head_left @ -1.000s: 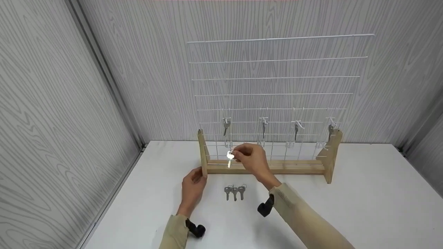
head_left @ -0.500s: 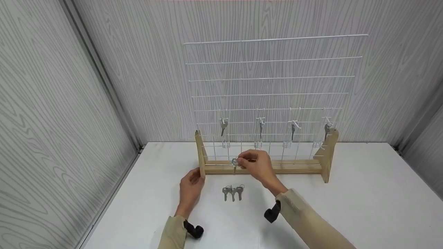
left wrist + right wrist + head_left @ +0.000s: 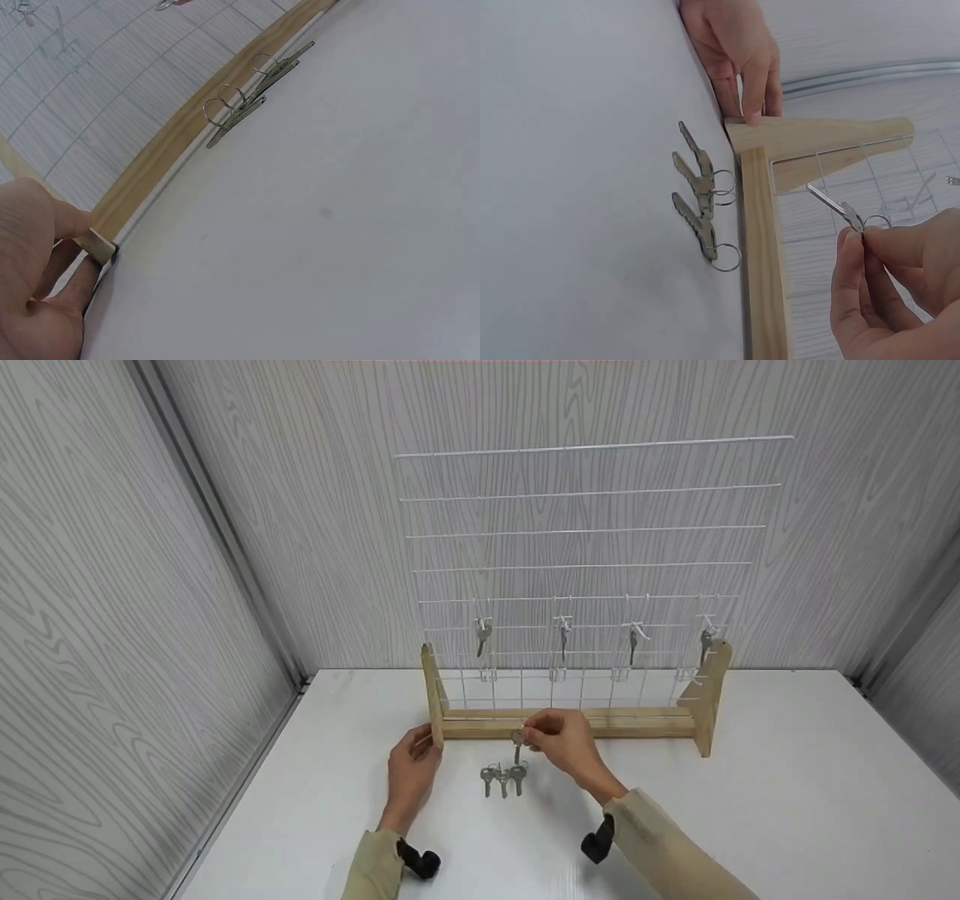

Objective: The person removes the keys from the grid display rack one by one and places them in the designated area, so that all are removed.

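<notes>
In the head view my right hand (image 3: 568,742) pinches a silver key (image 3: 517,748) between thumb and fingertips, its blade pointing down. The right wrist view shows a small ring on that key's head, at my fingertips (image 3: 855,240). Below it, three more keys (image 3: 705,240) with split rings lie side by side on the white table (image 3: 480,847). My left hand (image 3: 411,771) grips the near foot of the left wooden end (image 3: 434,697) of a wire rack, thumb on one side and fingers on the other, as the left wrist view shows.
The rack's white wire grid (image 3: 592,447) rises behind a wooden crossbar (image 3: 637,727). Several keys hang from hooks along one row, such as the leftmost hung key (image 3: 483,639). Lower empty hooks (image 3: 556,675) sit beneath them. A grey wood-grain wall (image 3: 225,585) stands behind and left.
My right hand has come down and toward me with its key, from in front of the lower grid to just above the keys on the table. The left hand keeps its grip on the rack.
</notes>
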Available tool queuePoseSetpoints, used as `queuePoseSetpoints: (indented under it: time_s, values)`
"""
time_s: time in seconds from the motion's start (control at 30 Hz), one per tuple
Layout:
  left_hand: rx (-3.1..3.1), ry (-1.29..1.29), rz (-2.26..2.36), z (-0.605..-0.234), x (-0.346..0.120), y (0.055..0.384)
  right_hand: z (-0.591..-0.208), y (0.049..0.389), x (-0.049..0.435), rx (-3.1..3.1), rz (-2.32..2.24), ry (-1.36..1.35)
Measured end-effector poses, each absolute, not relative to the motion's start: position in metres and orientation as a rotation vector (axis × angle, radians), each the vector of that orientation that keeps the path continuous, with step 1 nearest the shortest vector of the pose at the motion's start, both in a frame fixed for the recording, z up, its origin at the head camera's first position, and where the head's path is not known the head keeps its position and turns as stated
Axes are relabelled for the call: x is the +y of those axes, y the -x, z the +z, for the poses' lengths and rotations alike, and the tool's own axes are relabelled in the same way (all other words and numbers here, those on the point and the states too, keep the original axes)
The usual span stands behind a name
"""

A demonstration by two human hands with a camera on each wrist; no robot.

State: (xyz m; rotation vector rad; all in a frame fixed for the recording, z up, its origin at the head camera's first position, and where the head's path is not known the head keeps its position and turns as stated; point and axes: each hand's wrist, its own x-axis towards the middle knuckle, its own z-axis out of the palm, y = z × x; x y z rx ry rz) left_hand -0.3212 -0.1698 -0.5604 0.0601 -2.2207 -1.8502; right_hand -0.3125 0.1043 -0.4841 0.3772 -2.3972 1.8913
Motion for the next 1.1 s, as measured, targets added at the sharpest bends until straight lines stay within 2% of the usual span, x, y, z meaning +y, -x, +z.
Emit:
queuePoseSetpoints:
  time_s: [1.1]
  values:
    - [-2.208,-0.056,-1.867,-0.558,-0.171,0.321,-0.523,0.314,0.126,-2.588,1.859,-0.342]
